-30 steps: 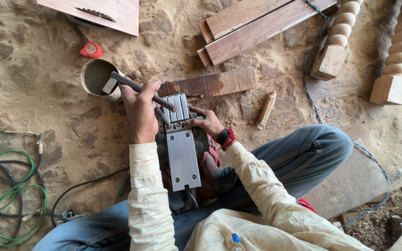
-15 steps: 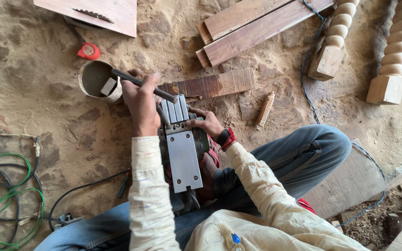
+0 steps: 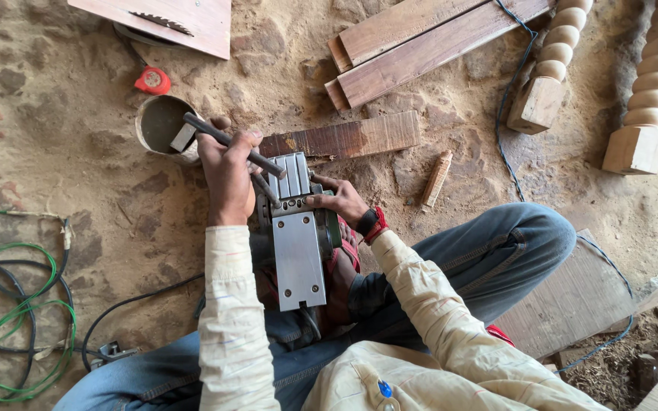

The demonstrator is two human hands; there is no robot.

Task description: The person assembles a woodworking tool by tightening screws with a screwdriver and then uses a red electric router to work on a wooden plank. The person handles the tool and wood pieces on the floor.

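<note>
Head view: upside-down electric planer [image 3: 298, 243] sits in the person's lap, sole plate up, long axis running straight away from them toward the wooden plank [image 3: 340, 138]. Right hand [image 3: 338, 199] grips its side. Left hand [image 3: 226, 171] is clenched around a dark metal rod [image 3: 232, 144], angled down-right onto the planer's front end.
</note>
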